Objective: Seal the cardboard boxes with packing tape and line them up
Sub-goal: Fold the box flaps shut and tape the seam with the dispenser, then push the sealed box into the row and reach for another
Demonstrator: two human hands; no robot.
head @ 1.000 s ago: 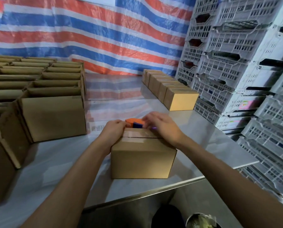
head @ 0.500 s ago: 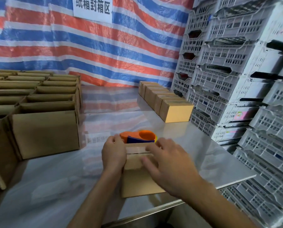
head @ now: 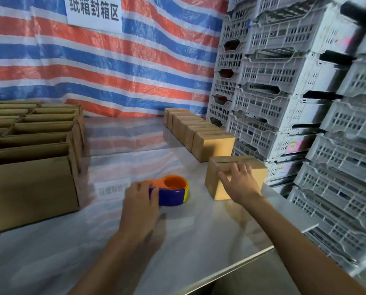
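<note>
A small taped cardboard box [head: 218, 175] stands on the steel table [head: 177, 241], just in front of a row of sealed boxes [head: 199, 133] running toward the back wall. My right hand [head: 239, 182] rests on the box's near top edge, fingers spread over it. An orange and blue tape dispenser [head: 173, 189] lies on the table left of that box. My left hand [head: 140, 201] covers the dispenser's near end, fingers bent over it.
Open, unsealed boxes [head: 33, 145] crowd the table's left side. Stacked white plastic crates [head: 294, 103] wall off the right. A striped tarp with a sign [head: 94, 11] hangs behind. The table's front edge runs diagonally at the lower right.
The box moved from in front of me to the right, up to the end of the sealed row, under my right hand. My left hand left the box and came to the tape dispenser.
</note>
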